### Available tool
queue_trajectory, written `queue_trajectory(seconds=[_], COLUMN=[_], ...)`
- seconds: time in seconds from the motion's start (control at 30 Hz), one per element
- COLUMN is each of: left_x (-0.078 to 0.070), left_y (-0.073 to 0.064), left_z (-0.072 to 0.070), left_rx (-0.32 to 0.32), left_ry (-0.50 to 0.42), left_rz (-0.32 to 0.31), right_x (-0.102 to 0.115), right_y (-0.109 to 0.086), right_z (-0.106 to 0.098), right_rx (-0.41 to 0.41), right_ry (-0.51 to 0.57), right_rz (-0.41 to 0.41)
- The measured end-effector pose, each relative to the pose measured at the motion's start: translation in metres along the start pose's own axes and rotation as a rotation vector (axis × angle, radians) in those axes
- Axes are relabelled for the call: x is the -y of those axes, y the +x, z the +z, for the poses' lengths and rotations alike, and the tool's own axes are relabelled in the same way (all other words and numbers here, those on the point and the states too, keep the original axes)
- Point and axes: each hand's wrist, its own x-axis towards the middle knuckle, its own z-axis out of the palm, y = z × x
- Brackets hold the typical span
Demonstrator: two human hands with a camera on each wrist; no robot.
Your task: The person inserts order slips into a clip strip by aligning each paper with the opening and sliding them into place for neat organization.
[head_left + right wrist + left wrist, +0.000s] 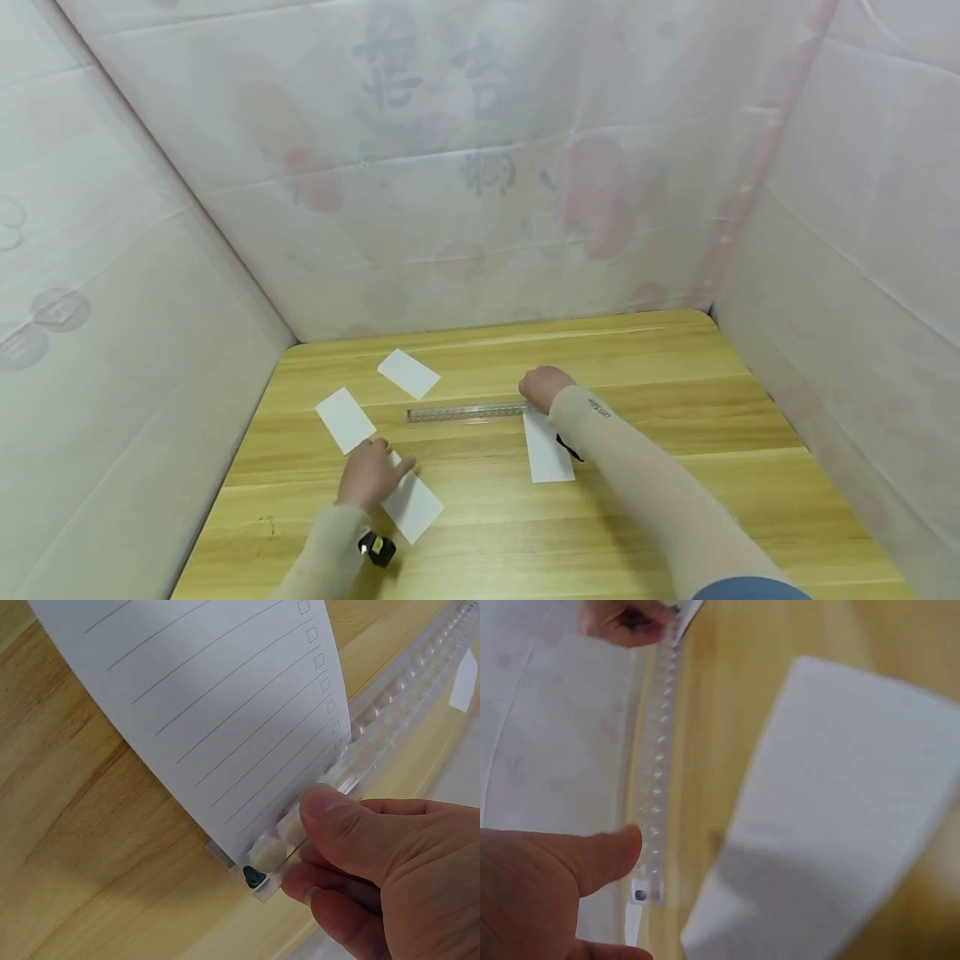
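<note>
A long clear plastic tube with a row of round whitish pieces inside lies across the middle of the table. My right hand pinches its right end between thumb and fingers, close to a dark green bit inside the tip. Beside that end is a white paper slip printed with lines and small boxes; whether the tube overlaps its edge I cannot tell. At the left, my left hand has its thumb stretched out, over the upper end of a blank-looking slip; contact cannot be made out.
Two more white slips, one left of the tube and one behind it, lie on the wooden table. Pale printed cloth walls rise behind the table and on both sides.
</note>
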Motion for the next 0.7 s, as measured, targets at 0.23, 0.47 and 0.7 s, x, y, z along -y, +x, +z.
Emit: queue_trajectory(seconds=[0.23, 0.47, 0.7], left_x=[0.003, 0.005, 0.003], left_y=[-0.034, -0.043, -0.047], left_z=[0.017, 0.030, 0.031], left_rx=[-0.121, -0.090, -0.097], left_ry=[0.200, 0.228, 0.210], left_rz=[0.048, 0.044, 0.034], right_x=[-0.001, -0.003, -0.003], right_y=[0.000, 0.000, 0.000], right_z=[0.003, 0.001, 0.002], right_rx=[-0.015, -0.030, -0.037], right_ry=[-0.010, -0.034, -0.006], right_rz=[-0.014, -0.029, -0.038])
